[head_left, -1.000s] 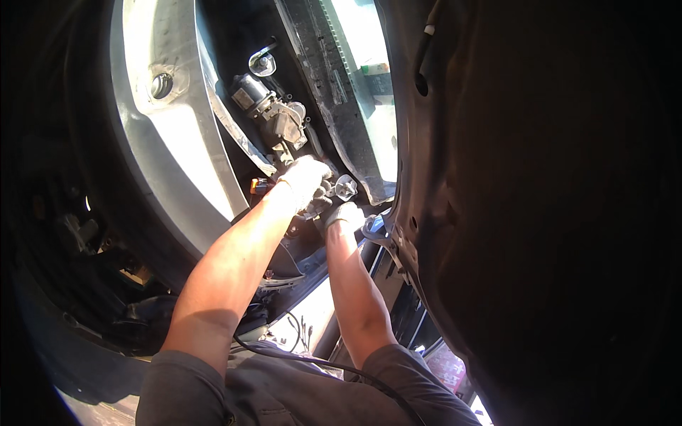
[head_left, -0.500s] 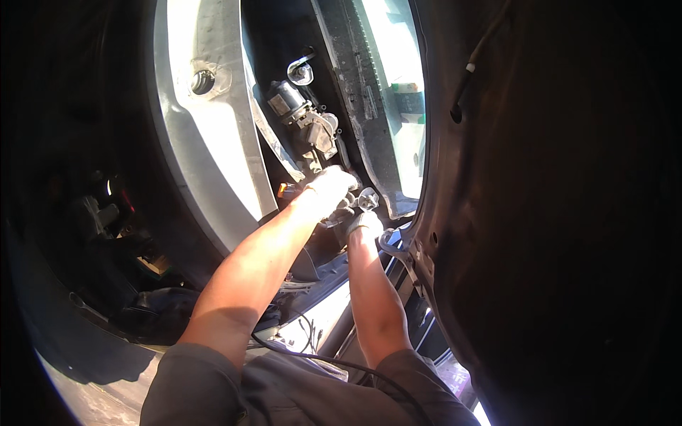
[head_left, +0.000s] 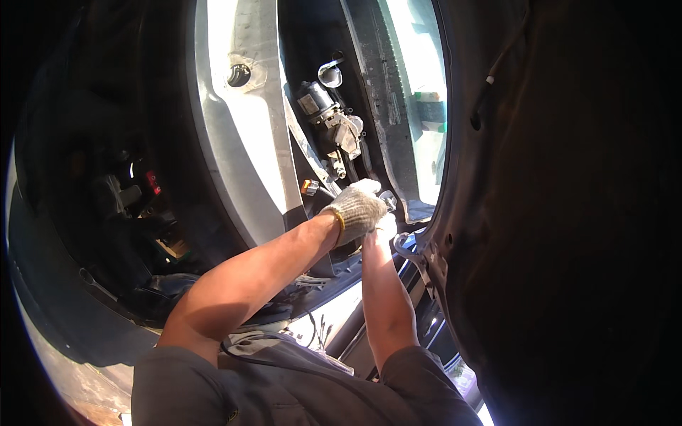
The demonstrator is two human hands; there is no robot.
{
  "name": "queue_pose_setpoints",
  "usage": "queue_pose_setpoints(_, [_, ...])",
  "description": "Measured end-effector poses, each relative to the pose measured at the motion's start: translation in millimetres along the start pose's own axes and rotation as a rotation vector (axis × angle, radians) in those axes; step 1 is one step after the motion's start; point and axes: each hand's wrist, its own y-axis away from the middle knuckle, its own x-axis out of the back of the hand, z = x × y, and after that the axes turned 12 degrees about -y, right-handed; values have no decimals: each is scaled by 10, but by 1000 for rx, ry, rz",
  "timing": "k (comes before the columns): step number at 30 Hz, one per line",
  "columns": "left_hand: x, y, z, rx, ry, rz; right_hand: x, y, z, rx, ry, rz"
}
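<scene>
A wiper motor point(head_left: 317, 101) with its bracket and gear housing point(head_left: 347, 133) lies in the dark cowl channel below the windshield. My left hand point(head_left: 357, 211), in a knitted work glove, reaches into the near end of this channel. Its fingers are curled and partly hidden, so what they hold does not show. Just right of it and partly behind it, my gloved right hand point(head_left: 386, 226) is closed close to a round metal wiper pivot point(head_left: 388, 201). The fingers of that hand are mostly covered too.
The silver body panel point(head_left: 245, 135) runs along the left, with the windshield point(head_left: 419, 106) to the right. An orange connector point(head_left: 310, 187) sits beside my left hand. A raised dark panel with a hinge point(head_left: 419, 259) fills the right. A black cable point(head_left: 284, 366) crosses my shirt.
The view has shifted, so the car parts appear farther right. My left hand has turned over and come nearer my right hand, now covering part of it.
</scene>
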Motion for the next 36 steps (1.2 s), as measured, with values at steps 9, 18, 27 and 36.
queue_pose_setpoints(9, [1585,1971,214,576,1133,69,-131,-224,120,190,320,9])
queue_pose_setpoints(18, [1626,3799,143,1162,812,647,-172,-304,187,273,469,61])
queue_pose_setpoints(27, [1024,4363,226,1297,797,896,-139,-377,151,330,538,84])
queue_pose_setpoints(36, [912,4251,293,1247,798,837,-213,-496,147,397,597,85])
